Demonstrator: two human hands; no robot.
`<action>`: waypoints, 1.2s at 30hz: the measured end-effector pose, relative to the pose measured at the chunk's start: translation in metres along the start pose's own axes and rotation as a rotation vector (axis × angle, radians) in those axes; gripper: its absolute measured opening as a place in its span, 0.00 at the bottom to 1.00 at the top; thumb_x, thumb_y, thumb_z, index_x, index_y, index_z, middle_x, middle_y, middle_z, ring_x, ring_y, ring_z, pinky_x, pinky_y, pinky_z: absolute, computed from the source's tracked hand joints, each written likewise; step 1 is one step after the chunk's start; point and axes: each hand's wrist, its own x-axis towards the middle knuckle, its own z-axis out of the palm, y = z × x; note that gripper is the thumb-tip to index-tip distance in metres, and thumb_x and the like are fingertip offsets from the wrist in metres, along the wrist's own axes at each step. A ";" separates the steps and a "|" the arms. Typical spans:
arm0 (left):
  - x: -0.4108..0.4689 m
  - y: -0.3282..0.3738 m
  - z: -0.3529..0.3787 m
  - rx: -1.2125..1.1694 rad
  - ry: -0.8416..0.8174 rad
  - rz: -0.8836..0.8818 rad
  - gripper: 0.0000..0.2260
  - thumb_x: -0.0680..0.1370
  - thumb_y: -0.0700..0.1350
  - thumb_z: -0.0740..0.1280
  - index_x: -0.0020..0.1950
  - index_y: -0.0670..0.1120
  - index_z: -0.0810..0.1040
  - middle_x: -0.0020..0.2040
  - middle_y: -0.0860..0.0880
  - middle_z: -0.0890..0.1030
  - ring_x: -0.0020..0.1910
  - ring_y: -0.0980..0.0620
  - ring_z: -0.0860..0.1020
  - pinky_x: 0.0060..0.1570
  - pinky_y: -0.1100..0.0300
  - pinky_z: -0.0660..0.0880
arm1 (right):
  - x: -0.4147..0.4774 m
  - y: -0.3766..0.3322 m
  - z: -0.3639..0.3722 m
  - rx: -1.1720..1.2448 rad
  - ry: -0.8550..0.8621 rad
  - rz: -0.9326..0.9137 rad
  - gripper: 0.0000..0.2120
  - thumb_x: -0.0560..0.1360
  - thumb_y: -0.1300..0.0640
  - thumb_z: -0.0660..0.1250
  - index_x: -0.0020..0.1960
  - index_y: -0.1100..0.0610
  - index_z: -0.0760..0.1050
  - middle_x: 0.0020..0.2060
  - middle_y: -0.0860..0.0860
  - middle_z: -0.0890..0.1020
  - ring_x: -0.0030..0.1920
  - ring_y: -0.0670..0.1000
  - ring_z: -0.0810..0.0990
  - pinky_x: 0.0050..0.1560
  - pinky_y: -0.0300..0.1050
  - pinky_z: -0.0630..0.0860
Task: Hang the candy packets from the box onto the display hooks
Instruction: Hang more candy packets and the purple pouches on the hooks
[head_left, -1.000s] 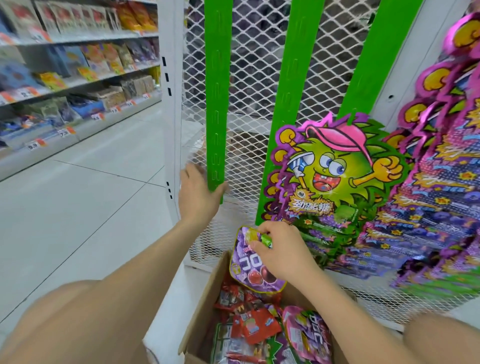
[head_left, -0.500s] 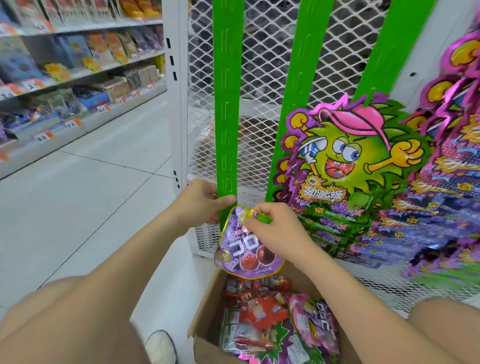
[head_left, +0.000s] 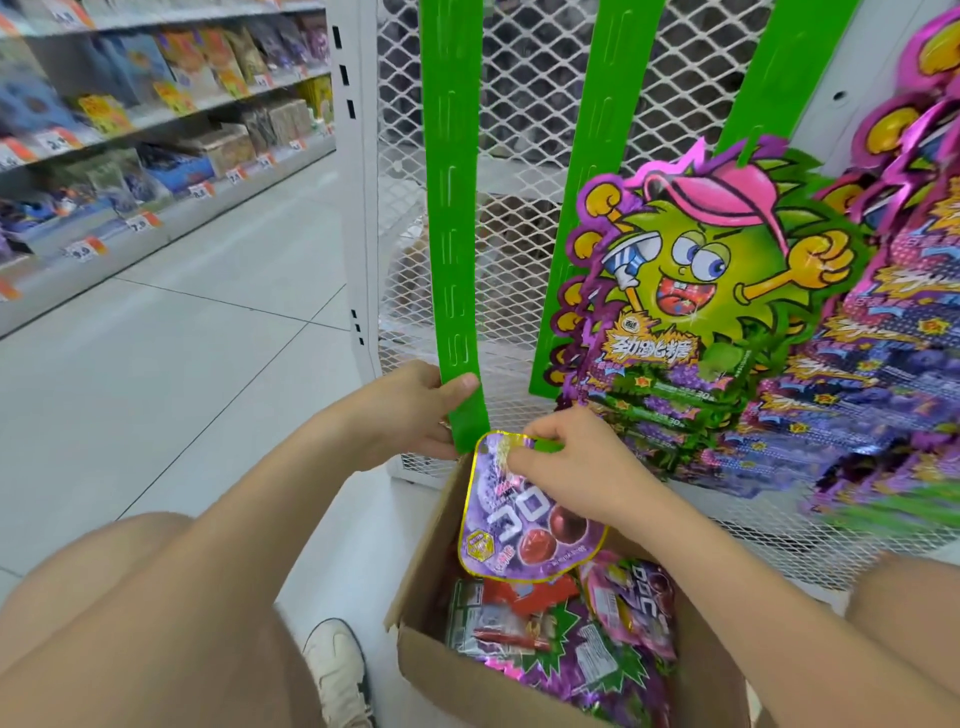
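Note:
My left hand (head_left: 415, 410) pinches the bottom end of a green hanging strip (head_left: 453, 260) that runs down the white mesh panel. My right hand (head_left: 566, 457) grips the top edge of a purple grape candy packet (head_left: 519, 519), which touches the strip's lower end. The packet hangs over an open cardboard box (head_left: 571, 691) holding several more red and purple candy packets (head_left: 613, 623). Two other green strips stand to the right; the middle strip (head_left: 592, 218) carries large green-monster candy packets (head_left: 701, 291).
The white mesh display panel (head_left: 498, 156) stands directly ahead, with purple packets (head_left: 893, 322) hanging at its right. Store shelves (head_left: 156, 130) full of goods line the aisle at left. My knees flank the box, and a white shoe (head_left: 337, 670) rests on the tiled floor.
My left hand slid down the strip to grip its bottom end. My right hand lifted the purple packet from the box up to the strip's lower end.

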 end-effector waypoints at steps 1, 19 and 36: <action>-0.001 -0.001 0.002 -0.035 -0.033 0.000 0.11 0.89 0.47 0.60 0.63 0.42 0.78 0.54 0.41 0.89 0.49 0.43 0.89 0.51 0.53 0.86 | -0.001 -0.001 0.000 0.005 0.001 -0.006 0.22 0.72 0.48 0.70 0.33 0.63 0.66 0.29 0.52 0.60 0.30 0.48 0.60 0.36 0.49 0.56; -0.010 0.000 0.002 0.232 -0.007 0.259 0.08 0.80 0.33 0.71 0.55 0.43 0.85 0.50 0.40 0.87 0.42 0.49 0.82 0.45 0.54 0.83 | 0.005 -0.014 -0.013 0.230 0.241 -0.090 0.20 0.79 0.50 0.72 0.40 0.66 0.77 0.27 0.53 0.65 0.29 0.48 0.61 0.34 0.48 0.58; -0.014 0.001 0.003 0.281 -0.105 0.295 0.16 0.80 0.33 0.72 0.62 0.50 0.86 0.56 0.41 0.87 0.46 0.53 0.86 0.46 0.58 0.83 | -0.007 -0.015 -0.003 0.088 0.375 -0.013 0.24 0.74 0.52 0.73 0.29 0.62 0.65 0.21 0.48 0.60 0.24 0.48 0.57 0.27 0.44 0.55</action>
